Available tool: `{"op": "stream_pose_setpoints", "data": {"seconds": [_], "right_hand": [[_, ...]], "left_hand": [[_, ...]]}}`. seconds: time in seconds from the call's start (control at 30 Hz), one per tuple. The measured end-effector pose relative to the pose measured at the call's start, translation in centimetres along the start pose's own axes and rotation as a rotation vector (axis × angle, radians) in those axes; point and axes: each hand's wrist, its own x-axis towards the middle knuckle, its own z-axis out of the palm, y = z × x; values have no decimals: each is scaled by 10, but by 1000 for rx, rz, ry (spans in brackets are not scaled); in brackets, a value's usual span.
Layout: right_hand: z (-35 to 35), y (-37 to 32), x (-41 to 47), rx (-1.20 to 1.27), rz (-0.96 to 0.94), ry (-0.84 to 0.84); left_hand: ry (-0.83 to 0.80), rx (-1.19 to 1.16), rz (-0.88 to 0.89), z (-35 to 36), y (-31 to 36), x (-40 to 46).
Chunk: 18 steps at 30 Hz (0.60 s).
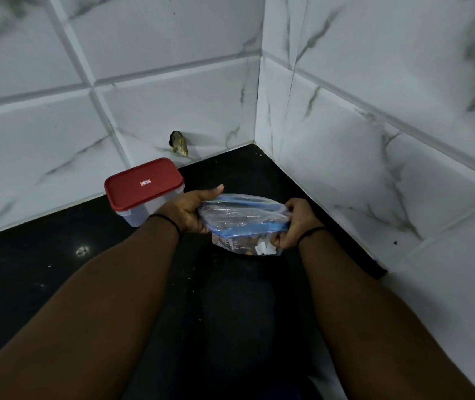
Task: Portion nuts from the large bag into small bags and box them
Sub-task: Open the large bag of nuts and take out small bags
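Note:
A clear plastic zip bag (242, 219) with blue seal strips is held above the black counter (42, 269), with nuts dimly visible in its lower part. My left hand (191, 210) grips the bag's left edge, thumb pointing up. My right hand (296, 223) clutches its right edge. The bag looks folded or bunched, and I cannot tell whether it is one bag or more. A clear plastic box with a red lid (143, 183) stands shut on the counter just left of my left hand.
White marble-look tiled walls (374, 140) meet in a corner right behind the bag. A small dark hole (178, 143) with a stub sits low in the back wall. The counter is narrow on the right, wider to the left.

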Motion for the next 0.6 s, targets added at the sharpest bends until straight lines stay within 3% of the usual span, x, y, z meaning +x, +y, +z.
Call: {"op": "stream_pose_setpoints", "data": {"seconds": [0.1,0.23,0.3,0.4,0.43,0.5,0.6], "right_hand": [[-1,4,0,-368,-86,75],[4,-6,-7,-743,-267,135],[4,-14,-4,-962,-460,208],[5,-21,-13,-1221,-887,512],[6,-22,-19,-1206,-1018,530],[11,-23,-28,-1246,-1155,367],[20,-13,-40,-1467,-1132,95]], "left_hand": [[88,57,102,7,-1,4],[294,227,460,18,7,14],[438,348,558,15,6,20],[744,624,591,5,-6,13],[756,610,580,0,-9,12],[655,473,507,0,-13,1],[444,314,332,8,-18,-14]]}}
